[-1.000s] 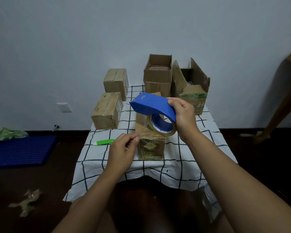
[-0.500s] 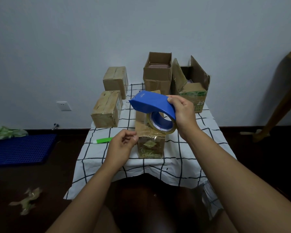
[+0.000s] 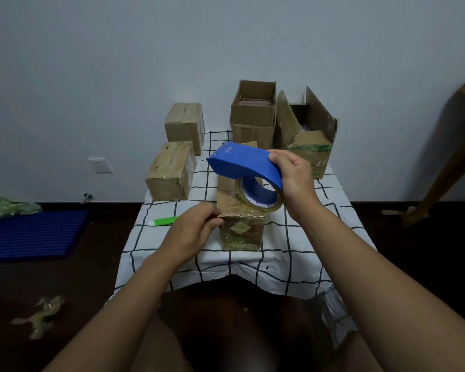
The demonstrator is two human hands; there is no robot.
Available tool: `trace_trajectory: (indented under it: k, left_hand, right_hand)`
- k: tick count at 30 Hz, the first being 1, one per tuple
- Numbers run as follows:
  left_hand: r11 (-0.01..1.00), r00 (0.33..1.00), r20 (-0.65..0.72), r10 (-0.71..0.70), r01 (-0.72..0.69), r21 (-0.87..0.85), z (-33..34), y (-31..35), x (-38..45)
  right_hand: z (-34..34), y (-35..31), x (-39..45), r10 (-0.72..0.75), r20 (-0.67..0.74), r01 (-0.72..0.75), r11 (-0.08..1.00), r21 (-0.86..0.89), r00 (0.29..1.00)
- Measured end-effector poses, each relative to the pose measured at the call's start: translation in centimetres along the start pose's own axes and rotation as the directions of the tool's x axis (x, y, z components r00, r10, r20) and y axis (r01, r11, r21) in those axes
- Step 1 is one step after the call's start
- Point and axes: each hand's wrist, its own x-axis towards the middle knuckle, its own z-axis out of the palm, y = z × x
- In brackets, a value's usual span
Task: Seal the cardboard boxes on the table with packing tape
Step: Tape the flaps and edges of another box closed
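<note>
Blue tape dispenser in right hand — left hand pinches tape end at box.

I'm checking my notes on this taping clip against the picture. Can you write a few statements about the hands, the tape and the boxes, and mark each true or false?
1. The right hand grips the blue tape dispenser. True.
2. The left hand rests flat on the green marker. False: it pinches at the near top edge of the middle box; the marker lies apart on the checked cloth.
3. The two boxes at the back right are closed. False: the tall box and the box with the green print have their flaps up.
4. The two boxes on the left are closed. True.
5. The dispenser lies on the cloth. False: it is held above the middle box.
</note>
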Motion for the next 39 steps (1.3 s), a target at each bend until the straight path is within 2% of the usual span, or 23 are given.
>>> trace_trajectory:
  k: [3,6,12,15,19,25,28,33,36,39]
  left_hand:
    - [1.000,0.997,0.081,-0.006,0.008,-0.016,-0.6,-0.5,0.5]
    - [0.998,0.992,0.118,0.039,-0.043,0.039,-0.9,-0.7,1.1]
    - [0.981,0.986,0.129,0.110,-0.129,0.143,-1.5,0.4,1.3]
    - [0.956,0.994,0.057,0.094,-0.106,0.274,-1.2,2.2,1.0]
    - [0.953,0.986,0.076,0.149,-0.164,0.255,0.6,5.9,2.0]
    - [0.946,0.994,0.028,0.102,-0.106,0.307,1.6,7.1,2.7]
    - [0.938,0.991,0.017,0.132,-0.131,0.321,2.3,7.3,2.7]
    - [0.892,0.986,0.092,0.141,-0.167,0.420,2.6,7.6,2.9]
    - [0.916,0.980,0.182,0.074,-0.139,0.377,2.5,7.6,3.2]
    - [0.969,0.976,0.218,-0.020,-0.034,0.243,2.4,7.3,3.6]
  right_hand:
    - [-0.1,0.1,0.1,0.001,0.001,-0.001,1.000,-0.001,1.000]
    - [0.0,0.2,0.1,0.000,0.007,0.000,1.000,-0.002,1.000]
    - [0.0,0.2,0.2,-0.008,0.005,0.008,1.000,0.002,1.000]
    - [0.0,0.2,0.1,-0.003,-0.005,0.003,1.000,0.008,1.000]
    - [-0.2,0.0,0.0,0.012,-0.021,-0.011,0.998,0.060,1.000]
    - [-2.9,-0.3,-0.2,0.019,-0.156,0.010,0.983,0.185,0.988]
    - [-4.5,-0.3,0.1,0.040,-0.226,0.015,0.972,0.236,0.973]
    - [-5.6,0.3,0.3,0.059,-0.262,0.009,0.968,0.250,0.963]
    - [-5.8,0.6,0.5,0.073,-0.270,-0.002,0.968,0.253,0.960]
    - [-6.0,1.1,0.7,0.080,-0.277,-0.011,0.970,0.241,0.957]
